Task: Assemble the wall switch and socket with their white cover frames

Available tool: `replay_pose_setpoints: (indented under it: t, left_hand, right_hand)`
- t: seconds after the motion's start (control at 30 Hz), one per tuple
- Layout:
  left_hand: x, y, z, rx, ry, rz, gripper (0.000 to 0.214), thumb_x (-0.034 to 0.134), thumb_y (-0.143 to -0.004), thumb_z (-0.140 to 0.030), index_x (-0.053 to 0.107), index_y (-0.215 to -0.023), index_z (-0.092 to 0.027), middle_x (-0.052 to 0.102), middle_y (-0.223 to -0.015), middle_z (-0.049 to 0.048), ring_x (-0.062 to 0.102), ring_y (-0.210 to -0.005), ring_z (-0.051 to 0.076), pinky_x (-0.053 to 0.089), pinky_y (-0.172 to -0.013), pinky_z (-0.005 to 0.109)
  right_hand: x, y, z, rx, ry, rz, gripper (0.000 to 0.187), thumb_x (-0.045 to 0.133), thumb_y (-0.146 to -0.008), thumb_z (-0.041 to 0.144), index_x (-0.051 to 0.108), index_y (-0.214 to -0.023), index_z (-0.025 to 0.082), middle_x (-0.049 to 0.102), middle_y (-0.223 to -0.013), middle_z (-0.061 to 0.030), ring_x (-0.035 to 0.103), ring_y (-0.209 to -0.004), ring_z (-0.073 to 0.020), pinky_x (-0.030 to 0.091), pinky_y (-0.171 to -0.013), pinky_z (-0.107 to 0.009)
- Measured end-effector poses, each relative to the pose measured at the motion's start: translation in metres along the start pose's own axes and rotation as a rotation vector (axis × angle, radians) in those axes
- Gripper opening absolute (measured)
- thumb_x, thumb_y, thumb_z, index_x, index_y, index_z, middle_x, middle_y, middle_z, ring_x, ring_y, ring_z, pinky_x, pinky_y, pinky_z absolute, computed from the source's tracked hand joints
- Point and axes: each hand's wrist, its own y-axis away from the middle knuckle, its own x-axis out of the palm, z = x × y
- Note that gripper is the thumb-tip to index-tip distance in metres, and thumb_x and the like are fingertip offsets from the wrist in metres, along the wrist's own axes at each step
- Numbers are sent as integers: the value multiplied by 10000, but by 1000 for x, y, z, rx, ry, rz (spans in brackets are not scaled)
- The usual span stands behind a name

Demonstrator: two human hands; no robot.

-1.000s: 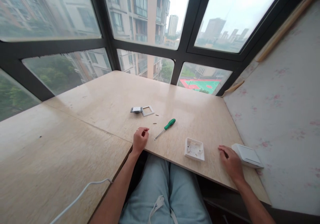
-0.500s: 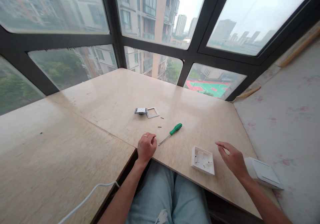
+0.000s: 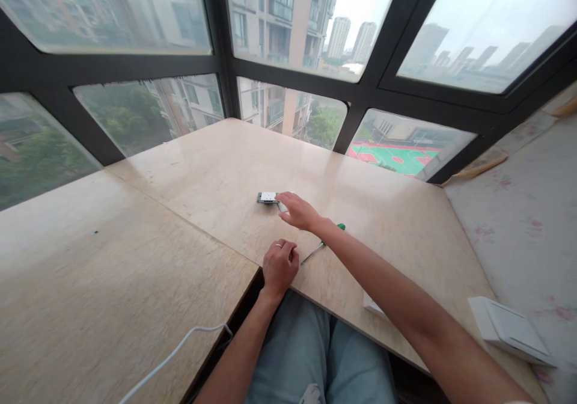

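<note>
My right hand [image 3: 298, 210] reaches across the table, fingers extended and thumb apart, at the right end of a white-and-grey socket module [image 3: 268, 197]. Whether the fingertips touch it I cannot tell. A white frame [image 3: 282, 207] lies under that hand, mostly covered. My left hand [image 3: 280, 264], with a ring on one finger, rests curled at the table's front edge; I see nothing in it. Just right of it is a green-handled screwdriver [image 3: 311, 254], partly behind my right forearm. A white mounting box [image 3: 372, 305] shows only a corner past the same arm.
A white switch box [image 3: 511, 329] stands against the papered wall on the right. A white cable [image 3: 180, 336] runs over the left tabletop [image 3: 112, 284]. Dark-framed windows [image 3: 288, 70] border the far side. Between the two tabletops a gap opens near my lap.
My right hand has swung left and forward from beside the mounting box to the socket module. Its arm now covers much of the box. My left hand stays put; the view has shifted slightly.
</note>
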Motion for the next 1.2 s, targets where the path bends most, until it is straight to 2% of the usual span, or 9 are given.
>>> replay_pose_setpoints:
  t: [0.13, 0.23, 0.33, 0.47, 0.6, 0.73, 0.87, 1.07, 1.2]
  left_hand:
    - [0, 0, -1, -10, -16, -12, 184, 613, -808, -39, 708, -862, -187, 717, -844, 50, 652, -838, 223, 479, -730, 312]
    - [0, 0, -2, -15, -20, -19, 184, 613, -803, -39, 710, -856, -186, 715, -829, 47, 653, -820, 221, 470, -702, 308]
    - [0, 0, -3, -18, -18, -24, 176, 613, -800, -40, 709, -842, -182, 710, -813, 50, 649, -810, 223, 466, -687, 311]
    - [1, 0, -3, -17, -5, -28, 178, 612, -800, -40, 714, -846, -179, 715, -828, 55, 651, -830, 228, 473, -711, 312]
    - [0, 0, -1, -9, 12, -21, 172, 614, -807, -51, 719, -850, -182, 719, -839, 59, 654, -852, 231, 483, -742, 313]
    - [0, -1, 0, -13, 25, -11, 167, 606, -821, -69, 722, -847, -186, 717, -839, 64, 655, -854, 235, 485, -754, 316]
    - [-1, -2, 2, -23, 45, 2, 177, 584, -829, -95, 730, -867, -188, 724, -857, 76, 660, -866, 249, 489, -762, 328]
    - [-4, -5, 2, -85, 111, 19, 179, 560, -818, -179, 736, -846, -204, 743, -877, 77, 674, -864, 256, 503, -799, 351]
    - [-2, -14, 2, -237, 146, -18, 206, 547, -796, -248, 736, -860, -196, 745, -822, 69, 670, -718, 237, 516, -730, 362]
  right_hand:
    - [29, -41, 6, 40, 92, 89, 442, 737, -850, 170, 610, -1270, 113, 643, -1303, -175, 609, -1214, -280, 508, -1037, -450]
    - [40, -51, 6, 60, 149, 115, 353, 674, -947, 314, 618, -1256, 152, 641, -1283, -121, 647, -1128, -257, 554, -958, -472]
    - [42, -51, 4, 58, 166, 104, 353, 640, -973, 375, 614, -1260, 171, 637, -1279, -94, 660, -1091, -237, 569, -924, -464]
    - [35, -43, 1, 45, 118, 36, 178, 547, -985, 166, 662, -1121, 156, 698, -1171, -123, 642, -1113, -243, 529, -954, -407]
    - [23, -28, -5, -5, -7, -65, 287, 500, -943, 68, 653, -1151, 194, 715, -1212, -117, 636, -1159, -233, 507, -986, -364]
    - [1, 3, -15, -83, -151, -160, 297, 558, -932, 94, 667, -1183, 211, 731, -1222, -99, 660, -1166, -226, 510, -1036, -388]
    - [-33, 55, -23, -114, -263, -277, 265, 578, -963, 171, 688, -1192, 243, 736, -1232, -96, 671, -1180, -230, 530, -1037, -423]
    - [-84, 146, -22, -56, -369, -422, 220, 602, -985, 264, 730, -1163, 280, 737, -1243, -90, 701, -1153, -220, 571, -1002, -407]
    - [-103, 197, -11, 24, -635, -426, 192, 701, -929, 292, 772, -1107, 306, 680, -1353, -82, 670, -1227, -241, 574, -1022, -426]
